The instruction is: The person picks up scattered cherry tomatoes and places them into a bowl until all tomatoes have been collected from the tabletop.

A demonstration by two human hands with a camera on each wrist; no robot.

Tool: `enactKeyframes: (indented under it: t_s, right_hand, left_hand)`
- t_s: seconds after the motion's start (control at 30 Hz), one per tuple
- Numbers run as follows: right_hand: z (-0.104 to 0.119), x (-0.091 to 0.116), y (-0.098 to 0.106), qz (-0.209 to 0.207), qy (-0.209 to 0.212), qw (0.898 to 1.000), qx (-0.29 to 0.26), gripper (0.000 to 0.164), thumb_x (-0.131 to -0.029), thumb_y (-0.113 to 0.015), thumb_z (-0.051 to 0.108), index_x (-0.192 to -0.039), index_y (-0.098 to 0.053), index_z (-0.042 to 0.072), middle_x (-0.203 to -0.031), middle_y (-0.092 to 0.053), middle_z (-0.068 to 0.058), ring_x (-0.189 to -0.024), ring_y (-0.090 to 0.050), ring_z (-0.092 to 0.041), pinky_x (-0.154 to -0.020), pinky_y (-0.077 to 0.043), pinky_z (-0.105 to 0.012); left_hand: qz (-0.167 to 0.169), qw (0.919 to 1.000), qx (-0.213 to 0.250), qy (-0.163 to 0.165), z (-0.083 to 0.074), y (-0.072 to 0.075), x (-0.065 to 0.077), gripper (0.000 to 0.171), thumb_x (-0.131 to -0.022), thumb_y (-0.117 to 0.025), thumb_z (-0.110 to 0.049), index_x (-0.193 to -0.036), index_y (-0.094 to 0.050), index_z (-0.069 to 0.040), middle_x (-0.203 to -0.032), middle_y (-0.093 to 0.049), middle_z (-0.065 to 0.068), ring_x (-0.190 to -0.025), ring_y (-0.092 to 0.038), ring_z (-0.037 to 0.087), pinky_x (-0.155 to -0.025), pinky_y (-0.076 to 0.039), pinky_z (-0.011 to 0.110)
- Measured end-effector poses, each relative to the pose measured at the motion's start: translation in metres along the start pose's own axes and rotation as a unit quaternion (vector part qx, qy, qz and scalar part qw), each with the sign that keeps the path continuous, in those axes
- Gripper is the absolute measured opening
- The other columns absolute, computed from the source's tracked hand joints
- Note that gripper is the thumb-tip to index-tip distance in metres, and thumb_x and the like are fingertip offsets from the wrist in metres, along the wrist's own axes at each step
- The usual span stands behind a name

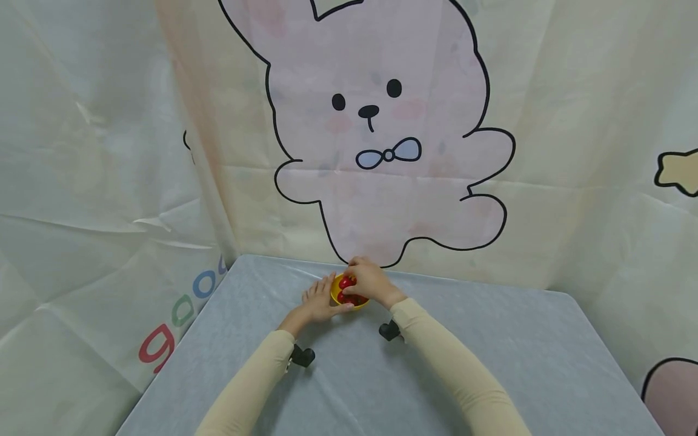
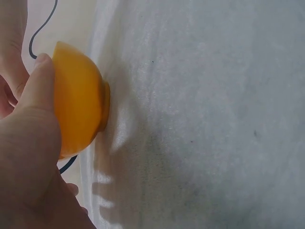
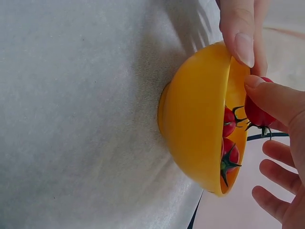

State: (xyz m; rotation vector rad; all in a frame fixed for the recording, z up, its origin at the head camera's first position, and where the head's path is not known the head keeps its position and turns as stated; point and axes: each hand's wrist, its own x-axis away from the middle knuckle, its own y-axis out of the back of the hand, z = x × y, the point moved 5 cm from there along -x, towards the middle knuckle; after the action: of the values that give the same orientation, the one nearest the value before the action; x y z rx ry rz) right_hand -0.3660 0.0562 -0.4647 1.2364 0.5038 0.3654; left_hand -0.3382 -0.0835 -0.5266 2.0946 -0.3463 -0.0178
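A yellow bowl (image 3: 195, 119) stands upright near the far edge of the table, with several red cherry tomatoes (image 3: 230, 155) inside showing green stems. My left hand (image 1: 318, 307) holds the bowl from the left, its thumb (image 2: 42, 81) along the near rim and the other fingers spread round the far side. Between thumb and index finger, my right hand (image 1: 373, 284) pinches a cherry tomato (image 3: 258, 112) just over the bowl's opening. Its other fingers are spread apart, away from the bowl.
A pale grey cloth covers the table (image 1: 491, 345). Directly behind the bowl hangs a curtain (image 1: 545, 230) with a cartoon bear print, and another curtain (image 1: 98, 242) lines the left side. Black wrist devices (image 1: 302, 356) hang below both sleeves.
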Motion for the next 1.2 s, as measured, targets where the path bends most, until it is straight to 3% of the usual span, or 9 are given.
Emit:
enactKeyframes:
  t_s: [0.63, 1.2]
  right_hand:
    - [0.004, -0.008, -0.006, 0.013, 0.029, 0.999, -0.004, 0.041, -0.083, -0.080, 0.036, -0.118, -0.072, 0.016, -0.127, -0.063, -0.007, -0.118, -0.054, -0.025, -0.103, -0.050, -0.045]
    - [-0.020, 0.012, 0.018, -0.025, 0.030, 0.999, -0.021, 0.035, -0.085, -0.079, 0.027, -0.117, -0.072, 0.012, -0.124, -0.064, -0.011, -0.117, -0.057, -0.030, -0.099, -0.052, -0.049]
  left_hand:
    - [0.011, 0.9999, 0.000, 0.004, 0.008, 0.000, -0.001, 0.108, -0.082, -0.057, -0.076, -0.160, -0.008, -0.020, -0.166, -0.015, 0.017, -0.152, -0.011, 0.046, -0.117, -0.011, 0.072]
    - [-0.003, 0.9999, 0.007, -0.008, -0.002, 0.003, -0.002, 0.102, -0.085, -0.058, -0.070, -0.160, -0.010, -0.020, -0.165, -0.017, 0.018, -0.151, -0.012, 0.046, -0.117, -0.012, 0.070]
